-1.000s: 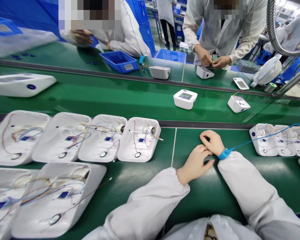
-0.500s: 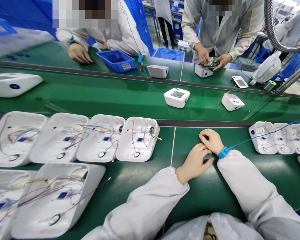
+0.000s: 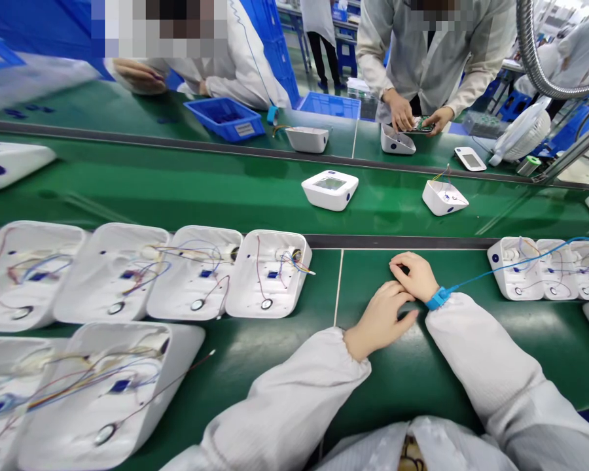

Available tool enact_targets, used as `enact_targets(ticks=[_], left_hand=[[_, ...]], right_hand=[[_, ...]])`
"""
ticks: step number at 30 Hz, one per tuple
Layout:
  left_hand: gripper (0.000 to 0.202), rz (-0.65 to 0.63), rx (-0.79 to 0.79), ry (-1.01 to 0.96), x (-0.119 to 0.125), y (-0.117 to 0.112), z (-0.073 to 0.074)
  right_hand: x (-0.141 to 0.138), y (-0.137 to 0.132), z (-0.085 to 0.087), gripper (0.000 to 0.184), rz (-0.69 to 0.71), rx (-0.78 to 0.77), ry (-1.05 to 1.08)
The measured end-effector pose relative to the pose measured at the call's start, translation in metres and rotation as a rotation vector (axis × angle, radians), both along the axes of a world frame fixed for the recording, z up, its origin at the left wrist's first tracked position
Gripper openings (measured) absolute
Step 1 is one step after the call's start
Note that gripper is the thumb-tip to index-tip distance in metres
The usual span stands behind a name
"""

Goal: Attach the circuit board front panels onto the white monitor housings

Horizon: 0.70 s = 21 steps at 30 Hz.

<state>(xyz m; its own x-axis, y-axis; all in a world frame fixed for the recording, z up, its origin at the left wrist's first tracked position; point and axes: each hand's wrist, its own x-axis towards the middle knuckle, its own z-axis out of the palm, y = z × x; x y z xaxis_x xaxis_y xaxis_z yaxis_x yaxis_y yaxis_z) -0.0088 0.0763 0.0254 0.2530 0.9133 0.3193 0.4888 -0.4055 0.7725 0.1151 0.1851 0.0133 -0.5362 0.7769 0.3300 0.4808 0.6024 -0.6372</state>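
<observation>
On the green bench top, my left hand (image 3: 381,319) rests palm down with its thumb apart from the fingers, holding nothing. Its fingertips touch my right hand (image 3: 419,278), which lies just beyond, loosely bent and without anything in it. A blue wrist strap (image 3: 438,299) with a cord circles my right wrist. To the left stands a row of white open housings; the nearest housing (image 3: 269,275) has loose wires, a blue part and a small round disc inside. Another open housing (image 3: 112,392) sits in front of that row, its wire sticking out over the rim.
More housings (image 3: 515,269) stand at the right. Beyond the bench, a green conveyor (image 3: 216,190) carries a closed white device (image 3: 330,190) and an open housing (image 3: 445,197). Across it, one co-worker handles a circuit board (image 3: 423,124); another sits near a blue bin (image 3: 226,118).
The devices on the conveyor have shifted left. One co-worker's hand at the far left has drawn back from the table. My two hands have stayed in place.
</observation>
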Motion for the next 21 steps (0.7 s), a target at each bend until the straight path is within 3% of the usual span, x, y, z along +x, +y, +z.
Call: enact_targets(ticks=[21], left_hand=[[0.016, -0.004, 0.012, 0.002, -0.0005, -0.0005, 0.0003]], right_hand=[[-0.0005, -0.0009, 0.0003, 0.012, -0.009, 0.003, 0.0]])
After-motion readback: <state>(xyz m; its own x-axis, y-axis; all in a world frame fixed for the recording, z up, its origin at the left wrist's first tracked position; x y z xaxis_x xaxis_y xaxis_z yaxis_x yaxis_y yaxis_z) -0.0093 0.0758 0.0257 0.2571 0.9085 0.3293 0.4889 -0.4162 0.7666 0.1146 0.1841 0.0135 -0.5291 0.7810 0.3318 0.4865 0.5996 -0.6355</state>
